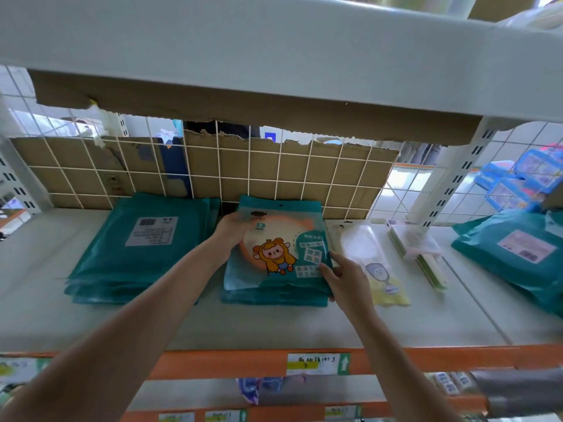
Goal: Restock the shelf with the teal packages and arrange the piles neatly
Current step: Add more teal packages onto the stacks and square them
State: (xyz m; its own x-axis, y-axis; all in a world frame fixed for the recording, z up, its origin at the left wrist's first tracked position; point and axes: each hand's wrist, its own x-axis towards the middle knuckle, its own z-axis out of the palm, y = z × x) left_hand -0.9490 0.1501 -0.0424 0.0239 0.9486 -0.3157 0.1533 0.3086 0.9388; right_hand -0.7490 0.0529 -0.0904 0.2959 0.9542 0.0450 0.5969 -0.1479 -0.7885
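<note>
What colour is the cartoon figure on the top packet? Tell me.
Orange and yellow cartoon figure on the packet; head view.

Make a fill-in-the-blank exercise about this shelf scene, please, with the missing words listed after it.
The left hand and the right hand both hold the top package of the ____ teal pile.
The left pile bears a white ____ on top.
The flat package right of the right hand is pale ____ at its lower end.
The shelf's front edge is ____.
Missing words: middle, label, yellow, orange.
</note>
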